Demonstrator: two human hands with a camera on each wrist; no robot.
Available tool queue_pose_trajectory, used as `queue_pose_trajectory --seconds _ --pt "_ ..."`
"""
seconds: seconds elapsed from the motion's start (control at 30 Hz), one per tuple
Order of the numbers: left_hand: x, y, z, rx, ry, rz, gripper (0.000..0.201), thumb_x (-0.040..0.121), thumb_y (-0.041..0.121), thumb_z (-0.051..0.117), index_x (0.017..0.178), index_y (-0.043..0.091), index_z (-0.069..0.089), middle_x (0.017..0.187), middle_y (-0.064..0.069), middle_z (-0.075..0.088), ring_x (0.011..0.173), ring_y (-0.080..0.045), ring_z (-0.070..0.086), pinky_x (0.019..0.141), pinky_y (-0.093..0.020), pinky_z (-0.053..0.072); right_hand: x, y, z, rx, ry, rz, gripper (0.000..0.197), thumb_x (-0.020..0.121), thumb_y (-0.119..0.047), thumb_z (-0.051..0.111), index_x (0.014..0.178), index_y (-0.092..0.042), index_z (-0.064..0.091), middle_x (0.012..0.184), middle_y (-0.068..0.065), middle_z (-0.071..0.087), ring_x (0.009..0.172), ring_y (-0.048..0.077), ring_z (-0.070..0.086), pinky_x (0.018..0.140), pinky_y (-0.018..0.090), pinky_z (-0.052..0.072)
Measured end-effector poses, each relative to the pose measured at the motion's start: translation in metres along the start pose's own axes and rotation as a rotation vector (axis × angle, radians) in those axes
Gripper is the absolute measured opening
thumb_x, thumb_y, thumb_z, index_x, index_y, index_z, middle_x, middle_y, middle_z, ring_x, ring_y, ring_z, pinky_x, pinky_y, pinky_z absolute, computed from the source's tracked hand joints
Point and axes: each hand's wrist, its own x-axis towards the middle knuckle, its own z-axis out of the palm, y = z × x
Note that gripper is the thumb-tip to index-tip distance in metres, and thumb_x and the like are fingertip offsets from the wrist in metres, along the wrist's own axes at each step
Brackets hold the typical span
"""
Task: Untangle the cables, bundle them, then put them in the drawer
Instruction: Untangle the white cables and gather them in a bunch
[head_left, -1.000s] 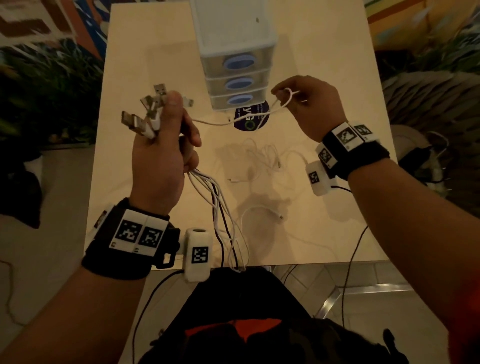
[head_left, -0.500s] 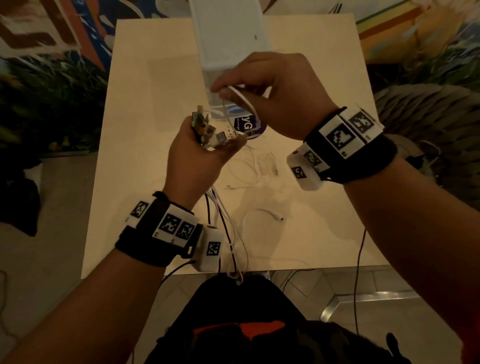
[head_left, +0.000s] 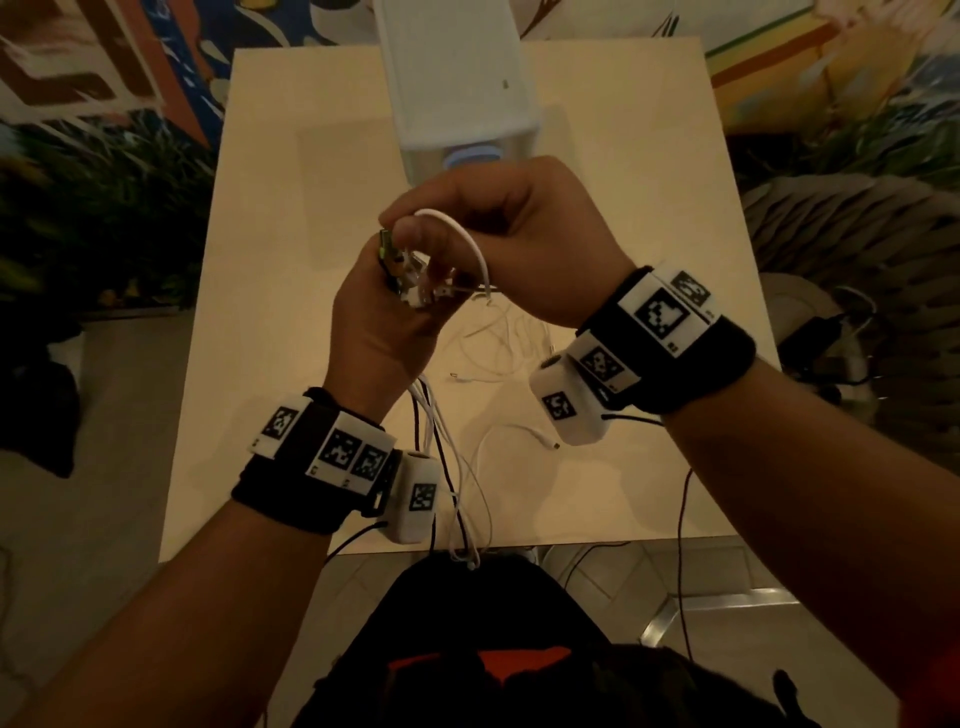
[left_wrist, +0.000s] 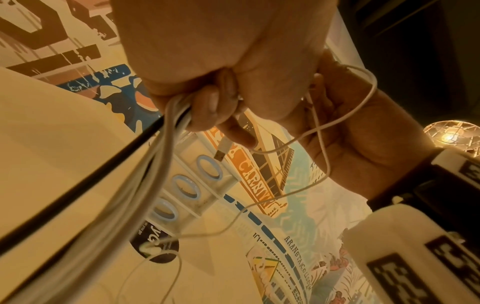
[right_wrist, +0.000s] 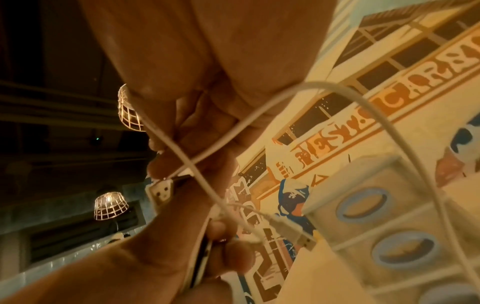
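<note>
Beige table (head_left: 291, 312) w/ drawer unit (head_left: 457, 67), mural wall (head_left: 78, 67) behind.

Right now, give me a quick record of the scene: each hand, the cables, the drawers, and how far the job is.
left hand: grips a bunch of cables, plug ends up, tails hanging past the table edge
right hand: pinches a looped white cable at the bunch's plug ends
loose cables: lying on the table
drawer unit: three drawers with blue ring handles, all closed
progress: cables being gathered, none in a drawer yet
</note>
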Motion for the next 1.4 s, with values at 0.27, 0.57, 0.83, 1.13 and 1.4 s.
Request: queue_pose_trajectory --seconds 0.27,0.57,0.83,1.13,1.4 --pt "-0.014 0.012 0.002 -0.116 0.026 0.023 0.018 0.102 0.003 0.056 0.118 -0.006 0.058 0.083 0.005 0.061 0.066 0.009 0.06 0.064 -0.008 0.045 -0.003 0.012 0.001 0.12 0.114 0.035 0.013 0.094 -0.007 0.069 0.106 -0.007 0.074 0.094 0.007 0.077 0.092 0.02 0.074 0.086 0.038 0.059" --pt "-0.029 0.039 0.002 -0.291 -0.21 -0.117 0.032 0.105 0.021 0.053 0.077 0.031 0.064 0.072 -0.009 0.07 0.041 -0.009 0.03 0.043 -0.023 0.025 -0.006 0.016 -0.006 0.078 0.213 0.185 0.012 0.094 -0.016 0.071 0.1 -0.007 0.075 0.091 0.009 0.078 0.09 0.02 0.076 0.088 0.044 0.06" --pt "-0.03 0.039 0.005 -0.347 -0.113 -0.228 0.04 0.109 0.03 0.045 0.073 0.016 0.056 0.059 -0.003 0.054 0.041 -0.012 0.031 0.043 -0.024 0.025 -0.026 0.023 -0.01 0.071 0.071 0.386 0.031 0.109 -0.027 0.042 0.118 -0.015 0.069 0.099 0.001 0.075 0.089 0.019 0.072 0.085 0.042 0.058" --pt "-0.023 0.033 -0.005 -0.336 0.026 -0.294 0.033 0.106 0.03 0.052 0.076 0.016 0.054 0.056 0.001 0.055 0.04 -0.012 0.028 0.041 -0.024 0.024 -0.068 0.036 -0.027 -0.032 -0.015 0.39 0.032 0.1 -0.043 0.049 0.083 -0.024 0.069 0.081 -0.001 0.067 0.069 0.017 0.053 0.07 0.034 0.043" --pt "-0.019 0.028 -0.021 -0.375 0.137 -0.321 0.035 0.106 0.03 0.053 0.072 0.027 0.06 0.06 0.001 0.057 0.041 -0.01 0.028 0.043 -0.026 0.022 -0.088 0.032 -0.076 0.029 0.522 0.312 0.025 0.081 -0.03 0.05 0.076 -0.038 0.073 0.074 0.003 0.065 0.059 0.001 0.044 0.061 0.023 0.034"
